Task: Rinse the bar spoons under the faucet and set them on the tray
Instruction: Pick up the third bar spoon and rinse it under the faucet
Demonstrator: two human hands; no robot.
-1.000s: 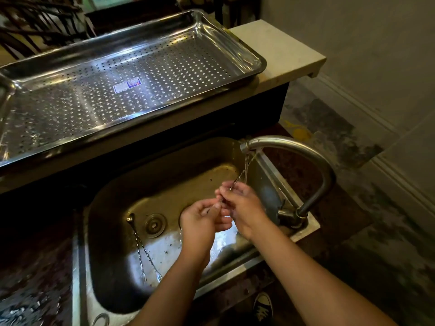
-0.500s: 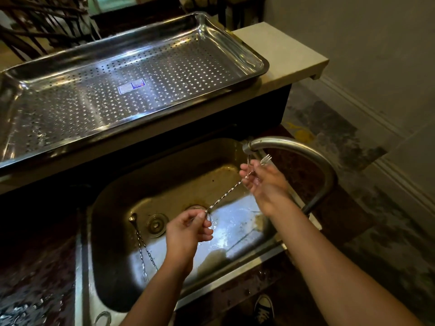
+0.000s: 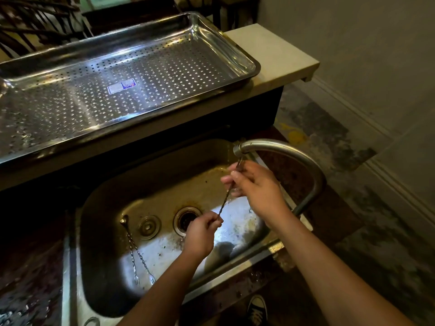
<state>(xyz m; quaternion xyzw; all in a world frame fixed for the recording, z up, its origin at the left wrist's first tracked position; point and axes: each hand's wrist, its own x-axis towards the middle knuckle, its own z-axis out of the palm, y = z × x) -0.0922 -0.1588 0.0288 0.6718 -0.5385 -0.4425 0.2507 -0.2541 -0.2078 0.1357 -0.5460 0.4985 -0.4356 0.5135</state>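
My left hand point(image 3: 202, 234) pinches the lower end of a twisted bar spoon point(image 3: 224, 200), fingers curled tight on it. My right hand point(image 3: 256, 187) grips the upper end, thumb and fingers closed round the stem, right under the faucet point(image 3: 282, 149) spout. The spoon runs diagonal between both hands over the steel sink point(image 3: 98, 231). The drain point(image 3: 187, 220) is just left of my left hand, the strainer plug point(image 3: 148, 226) further left. Two more bar spoons point(image 3: 137, 252) lie crossed on the sink floor, well left of my left hand. The perforated tray point(image 3: 235, 50) sits on the counter beyond both hands, with a sticker point(image 3: 121, 87) on its floor. My sneaker point(image 3: 257, 309) is below my right forearm.
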